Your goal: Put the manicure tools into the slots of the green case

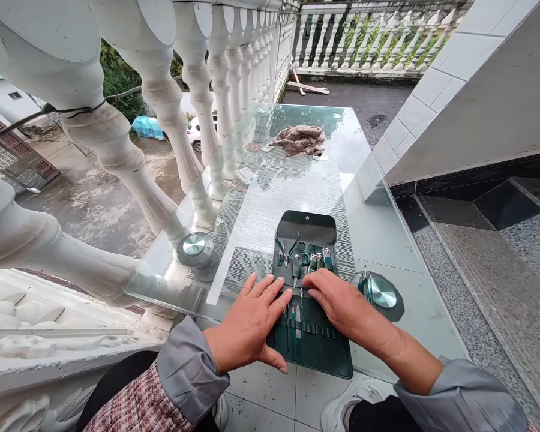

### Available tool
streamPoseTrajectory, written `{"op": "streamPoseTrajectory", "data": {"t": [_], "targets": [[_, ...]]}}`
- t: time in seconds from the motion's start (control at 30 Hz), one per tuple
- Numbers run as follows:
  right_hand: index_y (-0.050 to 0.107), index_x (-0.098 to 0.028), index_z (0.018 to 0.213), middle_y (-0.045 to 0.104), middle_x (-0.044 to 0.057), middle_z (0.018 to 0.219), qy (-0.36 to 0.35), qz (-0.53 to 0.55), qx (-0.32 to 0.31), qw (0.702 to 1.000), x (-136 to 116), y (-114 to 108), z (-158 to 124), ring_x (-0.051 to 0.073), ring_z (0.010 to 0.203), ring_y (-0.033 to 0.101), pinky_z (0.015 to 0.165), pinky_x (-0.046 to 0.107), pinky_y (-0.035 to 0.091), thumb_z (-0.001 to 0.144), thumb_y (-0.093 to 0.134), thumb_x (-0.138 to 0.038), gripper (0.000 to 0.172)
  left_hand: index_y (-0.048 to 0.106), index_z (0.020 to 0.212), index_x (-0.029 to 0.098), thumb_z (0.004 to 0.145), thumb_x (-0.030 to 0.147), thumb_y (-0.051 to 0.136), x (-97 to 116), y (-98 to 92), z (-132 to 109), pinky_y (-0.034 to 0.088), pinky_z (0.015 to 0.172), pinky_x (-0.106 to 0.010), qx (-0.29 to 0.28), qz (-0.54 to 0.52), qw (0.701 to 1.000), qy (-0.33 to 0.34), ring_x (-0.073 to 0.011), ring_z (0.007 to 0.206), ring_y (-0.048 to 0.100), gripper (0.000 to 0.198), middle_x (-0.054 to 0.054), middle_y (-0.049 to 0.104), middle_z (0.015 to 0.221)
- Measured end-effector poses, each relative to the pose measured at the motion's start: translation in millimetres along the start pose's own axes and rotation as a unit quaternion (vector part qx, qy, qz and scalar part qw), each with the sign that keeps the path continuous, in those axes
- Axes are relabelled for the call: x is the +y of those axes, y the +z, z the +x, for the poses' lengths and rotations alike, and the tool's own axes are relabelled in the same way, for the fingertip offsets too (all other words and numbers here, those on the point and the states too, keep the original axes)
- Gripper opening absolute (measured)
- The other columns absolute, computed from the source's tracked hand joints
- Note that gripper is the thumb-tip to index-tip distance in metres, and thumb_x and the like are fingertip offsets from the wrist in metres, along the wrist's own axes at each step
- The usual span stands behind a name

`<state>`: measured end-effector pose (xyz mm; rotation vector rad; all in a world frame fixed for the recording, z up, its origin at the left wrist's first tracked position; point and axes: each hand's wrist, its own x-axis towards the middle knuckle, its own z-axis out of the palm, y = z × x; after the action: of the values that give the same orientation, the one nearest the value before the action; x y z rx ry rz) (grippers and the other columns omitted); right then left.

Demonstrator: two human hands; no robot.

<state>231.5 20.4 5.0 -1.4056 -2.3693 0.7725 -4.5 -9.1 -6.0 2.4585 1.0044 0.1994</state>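
Balusters of white stone (pixel 162 114) rise far left beside the clear glass tabletop (pixel 387 240). Near, the left hand (pixel 252 324) lies flat, fingers spread, on the unfolded dark green manicure-tool case (pixel 308 336); the right hand (pixel 342 303) presses flat alongside. Even pressure should keep the case open.

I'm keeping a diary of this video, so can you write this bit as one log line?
left hand flat on open dark green tool case | right hand flat on case | case on glass table
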Motion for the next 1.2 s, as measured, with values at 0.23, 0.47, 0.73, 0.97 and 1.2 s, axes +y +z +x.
{"op": "streamPoseTrajectory", "data": {"t": [0.23,0.47,0.73,0.97,1.2], "targets": [[0.054,-0.024,0.091,0.062,0.002,0.087,0.056,0.026,0.031,0.998,-8.2,4.7,-11.4,0.018,0.079,0.060,0.071,0.033,0.047,0.091,0.044,-0.020,0.011,0.045,0.140,0.015,0.068,0.071,0.074,29.7,5.2,-13.0,0.031,0.110,-0.065,0.112,-0.022,0.993,-0.014,-0.0420,0.135,0.041,0.096,-0.026,0.043,0.145],[0.055,-0.023,0.087,0.064,0.002,0.087,0.106,0.029,0.016,0.994,-13.7,8.1,-5.7,0.019,0.080,0.060,0.073,0.033,0.043,0.091,0.045,-0.023,0.011,0.070,0.075,0.017,0.093,0.062,0.047,93.7,45.4,-38.6,0.046,0.063,-0.027,0.096,-0.423,0.901,-0.021,-0.0161,0.067,0.058,0.054,-0.006,0.063,0.069],[0.052,-0.022,0.080,0.058,0.001,0.084,0.113,-0.024,-0.028,0.993,-25.0,4.4,0.7,0.017,0.076,0.056,0.069,0.030,0.038,0.091,0.052,-0.023,0.011,0.064,0.080,0.010,0.053,0.086,0.067,100.3,89.7,-29.7,0.038,0.049,-0.024,0.082,-0.748,0.565,-0.339,-0.0106,0.053,0.049,0.081,-0.005,0.060,0.071],[0.050,-0.021,0.074,0.058,0.002,0.082,0.140,-0.002,-0.061,0.988,-22.7,0.0,9.4,0.017,0.076,0.054,0.070,0.029,0.037,0.090,0.051,-0.024,0.016,0.064,0.074,0.008,0.055,0.071,0.081,95.4,77.4,-22.0,0.039,0.057,-0.025,0.181,-0.754,0.520,-0.358,-0.0102,0.055,0.050,0.067,-0.007,0.064,0.067],[0.046,-0.022,0.065,0.057,0.001,0.067,0.205,0.088,-0.003,0.975,-15.8,-16.4,22.3,0.016,0.064,0.051,0.061,0.029,0.037,0.083,0.053,-0.029,0.021,0.065,0.075,0.009,0.048,0.071,0.083,97.1,77.1,-21.7,0.040,0.058,-0.026,0.148,-0.752,0.522,-0.375,-0.0119,0.057,0.051,0.069,-0.007,0.065,0.065]]}}
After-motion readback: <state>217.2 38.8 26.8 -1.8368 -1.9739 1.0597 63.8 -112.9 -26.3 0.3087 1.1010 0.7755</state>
